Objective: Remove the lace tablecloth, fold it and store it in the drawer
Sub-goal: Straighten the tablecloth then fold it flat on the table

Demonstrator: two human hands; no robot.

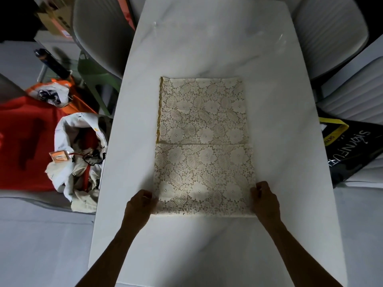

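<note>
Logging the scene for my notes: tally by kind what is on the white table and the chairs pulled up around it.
Lace tablecloth, folded, on the table: 1
Hands gripping its near corners, left hand and right hand: 2
Grey chairs, far left, far right, right side: 3
Total: 6

A cream floral-and-leaf openwork pattern is shown on the lace tablecloth (203,146), edged in mustard yellow along one side. The table (279,141) is coloured white with faint grey marbling. White lettering and a yellow strap are seen on the black bag (352,150).
</note>
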